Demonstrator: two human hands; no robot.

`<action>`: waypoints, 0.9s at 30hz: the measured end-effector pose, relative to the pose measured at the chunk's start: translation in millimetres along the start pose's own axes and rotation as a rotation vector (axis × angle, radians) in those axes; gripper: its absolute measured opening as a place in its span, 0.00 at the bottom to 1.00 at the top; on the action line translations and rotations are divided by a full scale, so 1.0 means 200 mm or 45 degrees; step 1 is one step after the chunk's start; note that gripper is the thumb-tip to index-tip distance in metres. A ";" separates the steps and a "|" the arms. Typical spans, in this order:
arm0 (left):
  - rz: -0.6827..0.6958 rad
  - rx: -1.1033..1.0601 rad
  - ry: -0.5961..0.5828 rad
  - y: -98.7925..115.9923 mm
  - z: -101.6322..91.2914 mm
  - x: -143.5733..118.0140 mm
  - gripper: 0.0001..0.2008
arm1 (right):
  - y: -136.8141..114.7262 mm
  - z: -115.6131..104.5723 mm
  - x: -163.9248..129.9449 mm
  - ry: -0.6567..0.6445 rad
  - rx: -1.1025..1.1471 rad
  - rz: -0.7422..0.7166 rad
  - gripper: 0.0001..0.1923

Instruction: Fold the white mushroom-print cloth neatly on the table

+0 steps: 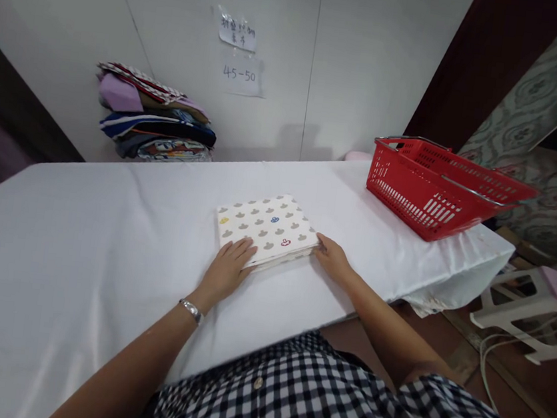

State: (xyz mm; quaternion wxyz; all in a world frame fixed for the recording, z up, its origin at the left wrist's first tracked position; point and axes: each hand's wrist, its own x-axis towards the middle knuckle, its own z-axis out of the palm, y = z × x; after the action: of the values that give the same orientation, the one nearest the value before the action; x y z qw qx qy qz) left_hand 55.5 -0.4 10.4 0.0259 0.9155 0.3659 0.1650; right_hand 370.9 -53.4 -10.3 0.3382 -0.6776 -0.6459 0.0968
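A folded white cloth [266, 224] with grey mushroom shapes and a few coloured ones lies on the white-covered table [155, 235]. Its layers show along the front edge. My left hand [232, 264] rests on the cloth's near left corner, fingers stretched over the top and thumb by the front edge. At the right corner, my right hand [333, 259] pinches the layered edge, with some fingertips hidden.
A red plastic basket [411, 190] stands at the table's right end. Behind the table at the left is a pile of folded fabrics [158, 118]. A white stool [539, 306] stands beyond the right edge, near a cable on the floor.
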 end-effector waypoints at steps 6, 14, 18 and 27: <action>-0.019 -0.012 -0.024 -0.01 0.01 0.01 0.21 | -0.03 -0.03 0.04 -0.071 0.046 -0.057 0.20; -0.106 -0.067 -0.056 0.01 -0.04 0.03 0.20 | -0.02 -0.06 0.05 -0.133 -0.227 -0.065 0.19; -0.146 -0.056 -0.103 0.01 -0.05 0.03 0.21 | -0.02 -0.06 0.04 -0.171 -0.383 -0.072 0.19; -0.129 -0.040 -0.025 0.05 -0.03 0.03 0.20 | -0.02 -0.05 0.03 -0.045 -0.269 -0.429 0.18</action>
State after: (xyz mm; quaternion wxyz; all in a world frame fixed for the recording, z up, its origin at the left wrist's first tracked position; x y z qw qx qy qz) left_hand 63.8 -3.9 20.0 0.0520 0.8970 0.4087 0.1603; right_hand 374.8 -51.3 1.4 0.2654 -0.5899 -0.7624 -0.0175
